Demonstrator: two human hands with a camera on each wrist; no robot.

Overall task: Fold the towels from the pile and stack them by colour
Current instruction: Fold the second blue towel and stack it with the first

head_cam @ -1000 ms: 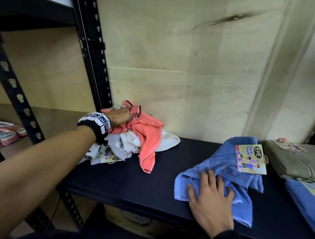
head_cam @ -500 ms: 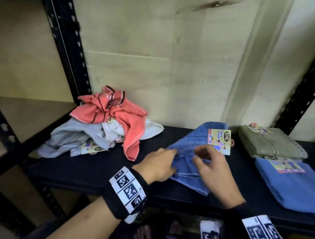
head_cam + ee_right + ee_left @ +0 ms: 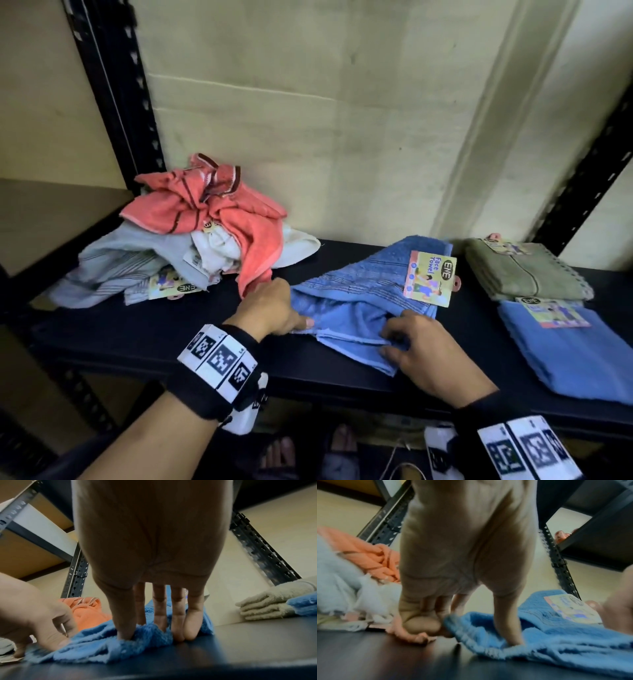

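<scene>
With my left hand (image 3: 274, 308) and right hand (image 3: 416, 346) both pinching the blue towel (image 3: 352, 305), its card tag (image 3: 430, 283) could skew my fold.

a plain blue towel (image 3: 356, 308) with a yellow label (image 3: 430, 279) lies on a black shelf (image 3: 137, 329). the coral towel (image 3: 219, 212) has dark brown stripes; the pale grey towel (image 3: 116, 263) has thin dark lines. an olive-green folded towel (image 3: 524, 274) and a blue folded towel (image 3: 575, 356) lie at right.
</scene>
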